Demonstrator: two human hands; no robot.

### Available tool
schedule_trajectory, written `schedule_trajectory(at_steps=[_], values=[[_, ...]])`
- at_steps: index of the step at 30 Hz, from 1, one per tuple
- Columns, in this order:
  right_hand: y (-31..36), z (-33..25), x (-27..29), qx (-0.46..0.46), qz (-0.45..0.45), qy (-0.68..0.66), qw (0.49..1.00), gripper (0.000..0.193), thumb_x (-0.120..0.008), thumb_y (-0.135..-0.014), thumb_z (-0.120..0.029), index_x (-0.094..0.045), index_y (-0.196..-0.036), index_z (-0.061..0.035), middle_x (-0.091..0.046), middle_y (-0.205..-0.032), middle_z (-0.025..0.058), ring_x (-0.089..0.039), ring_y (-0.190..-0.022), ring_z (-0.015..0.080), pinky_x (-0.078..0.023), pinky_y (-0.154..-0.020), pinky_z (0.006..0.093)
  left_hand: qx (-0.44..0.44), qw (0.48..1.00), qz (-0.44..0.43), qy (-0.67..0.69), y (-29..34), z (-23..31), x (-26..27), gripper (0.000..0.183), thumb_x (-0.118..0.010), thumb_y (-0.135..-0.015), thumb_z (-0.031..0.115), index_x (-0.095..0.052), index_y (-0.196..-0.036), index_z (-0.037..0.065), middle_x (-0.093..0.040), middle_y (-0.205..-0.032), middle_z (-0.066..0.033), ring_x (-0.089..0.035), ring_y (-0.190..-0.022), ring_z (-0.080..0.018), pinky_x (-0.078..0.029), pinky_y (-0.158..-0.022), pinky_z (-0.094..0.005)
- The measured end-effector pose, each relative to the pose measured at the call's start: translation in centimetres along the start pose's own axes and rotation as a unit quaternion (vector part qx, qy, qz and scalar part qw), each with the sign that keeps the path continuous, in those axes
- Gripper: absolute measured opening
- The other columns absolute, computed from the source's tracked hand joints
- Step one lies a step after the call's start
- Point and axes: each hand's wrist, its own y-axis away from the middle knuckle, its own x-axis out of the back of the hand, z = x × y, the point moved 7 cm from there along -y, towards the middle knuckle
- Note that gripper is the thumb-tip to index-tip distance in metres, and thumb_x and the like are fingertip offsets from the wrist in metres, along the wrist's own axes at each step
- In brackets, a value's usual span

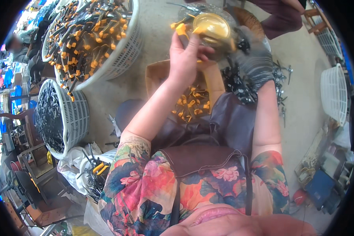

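My bare left hand (185, 57) is closed round an orange-and-black handle grip (181, 30), whose orange end sticks up past the fingers. Close by it is a round yellow dish (211, 26), on a blurred work spot in front of me. My right hand (256, 65), in a grey striped glove, is at the right side of this spot. Its fingers are smeared by motion, near a dark blurred piece (244, 45). Below my hands, a cardboard box (156, 80) holds several orange-and-black grips (192, 103). Dark metal tool parts (240, 84) lie in a heap under my right wrist.
At the upper left a large white basket (124, 53) is heaped with orange-and-black-handled tools. Below it a smaller basket (78, 118) holds dark metal parts. A white bucket (84, 169) stands at my left. Another person's dark-clad leg (281, 19) is across from me. A white basket (333, 94) stands at right.
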Motion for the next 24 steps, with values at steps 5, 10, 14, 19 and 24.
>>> schedule_trajectory(at_steps=[5,10,14,19,24], values=[[0.4,3.6,-0.8,-0.117,-0.039,-0.471,0.874,0.031,-0.057,-0.093,-0.017,-0.057,-0.120,-0.0024,-0.065,-0.093,0.0006,-0.060,-0.082,0.0066,-0.049,-0.069,0.0229,0.230,0.940,0.059,0.246,-1.0,-4.8,3.8,0.030,-0.033,-0.101,0.028,-0.042,-0.114,0.003,-0.057,-0.101,-0.0136,-0.054,-0.084,-0.0212,-0.045,-0.072,-0.0326],[0.1,4.4,-2.2,-0.127,-0.035,-0.396,0.909,0.031,-0.060,-0.091,-0.016,-0.061,-0.118,-0.0023,-0.066,-0.092,0.0016,-0.059,-0.082,0.0056,-0.049,-0.071,0.0211,0.240,0.952,0.086,0.168,-1.9,-7.8,5.2,0.023,-0.035,-0.101,0.020,-0.046,-0.112,0.002,-0.058,-0.108,-0.0143,-0.055,-0.089,-0.0225,-0.046,-0.075,-0.0344],[-0.4,5.5,-4.3,-0.155,-0.039,-0.400,0.903,0.029,-0.063,-0.089,-0.017,-0.063,-0.114,-0.0010,-0.067,-0.099,0.0065,-0.062,-0.087,0.0101,-0.050,-0.077,0.0242,0.228,0.960,0.088,0.136,-2.8,-9.6,5.7,0.019,-0.039,-0.100,0.014,-0.046,-0.114,0.003,-0.057,-0.116,-0.0123,-0.057,-0.092,-0.0219,-0.046,-0.076,-0.0347],[-1.5,5.3,-5.3,-0.027,-0.001,-0.195,0.981,0.033,-0.066,-0.085,-0.022,-0.063,-0.112,-0.0032,-0.066,-0.104,0.0156,-0.064,-0.095,0.0251,-0.048,-0.086,0.0314,0.200,0.968,0.102,0.114,-3.3,-9.9,5.6,0.018,-0.043,-0.098,0.012,-0.047,-0.114,0.004,-0.057,-0.117,-0.0107,-0.058,-0.095,-0.0217,-0.046,-0.076,-0.0348],[-1.3,4.7,-6.1,0.056,-0.005,-0.216,0.975,0.027,-0.064,-0.087,-0.022,-0.065,-0.107,-0.0037,-0.069,-0.093,0.0124,-0.066,-0.084,0.0231,-0.052,-0.077,0.0303,0.198,0.973,0.104,0.061,-3.4,-10.1,5.5,0.021,-0.044,-0.098,0.013,-0.046,-0.117,0.003,-0.058,-0.116,-0.0097,-0.057,-0.097,-0.0213,-0.046,-0.077,-0.0347]])
